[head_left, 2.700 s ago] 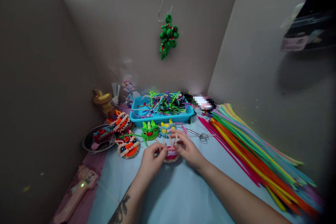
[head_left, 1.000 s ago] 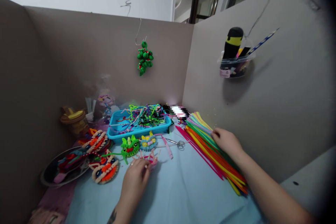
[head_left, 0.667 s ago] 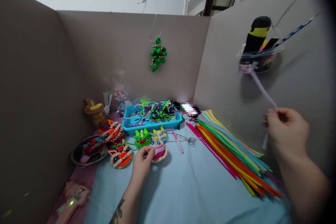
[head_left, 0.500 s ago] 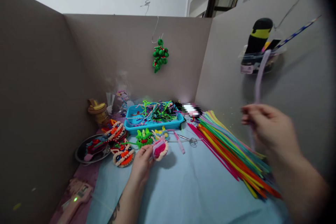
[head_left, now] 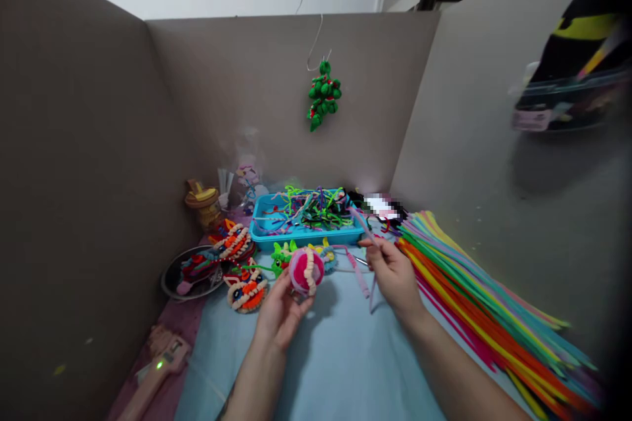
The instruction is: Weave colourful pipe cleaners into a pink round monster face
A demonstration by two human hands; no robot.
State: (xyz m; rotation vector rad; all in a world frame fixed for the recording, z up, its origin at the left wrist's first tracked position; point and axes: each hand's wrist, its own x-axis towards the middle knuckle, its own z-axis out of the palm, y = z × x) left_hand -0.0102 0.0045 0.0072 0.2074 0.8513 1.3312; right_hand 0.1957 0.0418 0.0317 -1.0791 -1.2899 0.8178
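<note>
Between the fingers and thumb of my left hand is a round fuzzy pink piece with a cream twisted strip across it. My right hand pinches a pale lilac pipe cleaner, which sticks out above and below the fingers. Just behind the pink piece, a green pipe-cleaner figure and a yellow and blue one lie on the blue cloth. Scissors, partly covered by my right hand, lie beside a pink pen-like tool.
Behind stands a blue tray of tangled pipe-cleaner scraps. Long coloured pipe cleaners spread along the right. At left are orange pipe-cleaner faces, a metal bowl and a pink glue gun. A green ornament hangs from a wire.
My right hand has come down and left from the wall holder with the lilac pipe cleaner, near my left hand. The pink piece has been turned, and the view has swung left.
</note>
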